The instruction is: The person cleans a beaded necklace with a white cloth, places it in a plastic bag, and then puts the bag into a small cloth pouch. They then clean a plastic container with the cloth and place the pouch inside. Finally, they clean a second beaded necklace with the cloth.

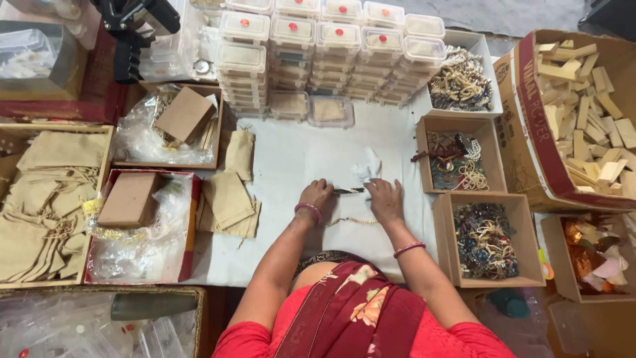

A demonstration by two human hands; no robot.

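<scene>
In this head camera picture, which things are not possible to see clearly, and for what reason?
- Dark thin item between the left hand and right hand: too small to identify; fingers cover its ends.
- Grip of either hand: fingertips hidden from above.
- Contents of the stacked clear containers: lids and distance blur them.
- Jewellery in the lower cardboard box: tangled, single pieces unclear.
- Box of wooden blocks: cut by the right edge.
</scene>
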